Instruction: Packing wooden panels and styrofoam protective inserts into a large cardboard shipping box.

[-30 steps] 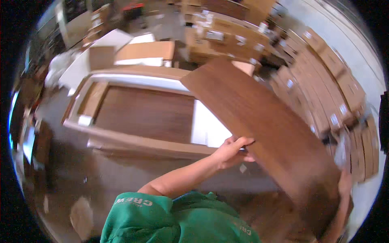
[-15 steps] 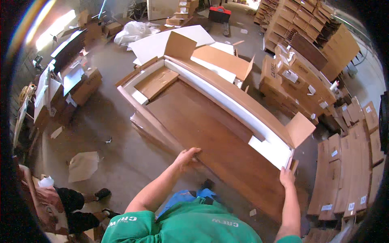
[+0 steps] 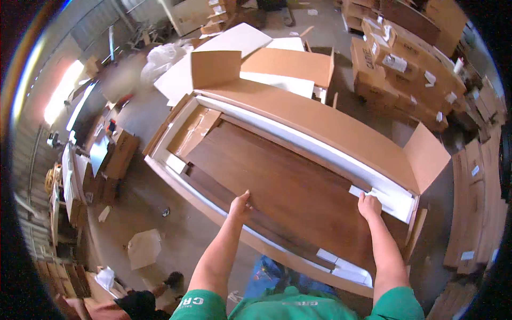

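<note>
Your left hand (image 3: pixel 241 206) pinches the brown panel (image 3: pixel 288 178) by its near edge, your right hand (image 3: pixel 369 206) its right end, within the foam-lined box (image 3: pixel 330 122), beside the carton (image 3: pixel 193 132) at the box's left end.

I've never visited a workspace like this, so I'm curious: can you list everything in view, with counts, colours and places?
Open carton: 1, tan, centre
Top panel: 1, brown, inside the carton
White packing pieces: several, white, around the panel
Small box: 1, tan, carton's left end
White board: at least 1, white, behind the carton
Plastic wrap: 1 heap, whitish, upper left
Stacked cartons: many, brown, right side
Cardboard scrap: 1, tan, floor, lower left
Co-worker: 1, dark clothing, lower left, partly seen
Distant clutter: too unclear to count
Left hand: 1, bare, panel's near edge
Right hand: 1, bare, panel's far edge
Sleeves: 2, green, bottom
</note>
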### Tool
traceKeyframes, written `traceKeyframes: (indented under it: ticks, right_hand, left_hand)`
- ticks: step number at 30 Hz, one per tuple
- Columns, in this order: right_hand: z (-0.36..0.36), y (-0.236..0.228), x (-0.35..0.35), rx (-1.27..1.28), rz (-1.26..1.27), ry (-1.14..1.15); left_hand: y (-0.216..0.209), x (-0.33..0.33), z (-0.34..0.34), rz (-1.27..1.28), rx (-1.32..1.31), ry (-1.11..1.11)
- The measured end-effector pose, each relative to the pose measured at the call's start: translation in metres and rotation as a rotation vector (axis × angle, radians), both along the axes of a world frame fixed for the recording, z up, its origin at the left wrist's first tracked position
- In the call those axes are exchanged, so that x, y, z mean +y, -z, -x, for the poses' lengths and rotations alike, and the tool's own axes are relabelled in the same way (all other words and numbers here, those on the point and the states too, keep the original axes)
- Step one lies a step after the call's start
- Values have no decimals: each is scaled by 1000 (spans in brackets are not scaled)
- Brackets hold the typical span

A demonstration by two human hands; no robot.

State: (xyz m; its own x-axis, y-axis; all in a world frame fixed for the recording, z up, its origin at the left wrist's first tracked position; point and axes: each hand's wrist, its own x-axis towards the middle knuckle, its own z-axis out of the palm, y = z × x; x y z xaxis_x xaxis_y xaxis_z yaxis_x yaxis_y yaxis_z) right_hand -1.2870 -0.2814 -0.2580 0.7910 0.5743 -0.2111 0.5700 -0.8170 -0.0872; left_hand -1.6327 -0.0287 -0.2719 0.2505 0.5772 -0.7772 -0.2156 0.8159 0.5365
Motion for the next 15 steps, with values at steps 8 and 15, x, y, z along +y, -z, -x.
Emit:
traceKeyframes:
  ticks: [8, 15]
  right_hand:
    - [-13, 12, 43, 61, 22, 108]
    - [-24, 57, 71, 273, -12, 18]
  left_hand:
    - [53, 46, -13, 64, 5, 75]
    - [51, 68, 7, 65, -12, 299]
